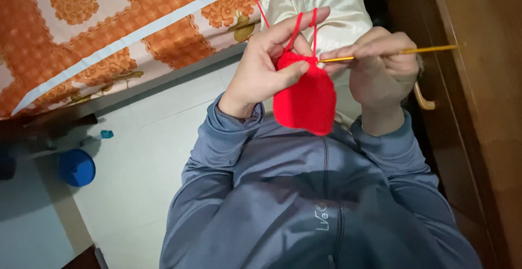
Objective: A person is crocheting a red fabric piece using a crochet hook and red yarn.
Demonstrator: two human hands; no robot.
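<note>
A small piece of red crochet work [304, 97] hangs in the air in front of the person's chest, rounded at the bottom like a little pouch, its stitches tight and even. A thin golden crochet hook [391, 52] lies nearly level, its tip at the upper edge of the piece. A strand of red yarn [296, 29] rises from that edge, loops over a finger above, and runs away upward, taut.
</note>
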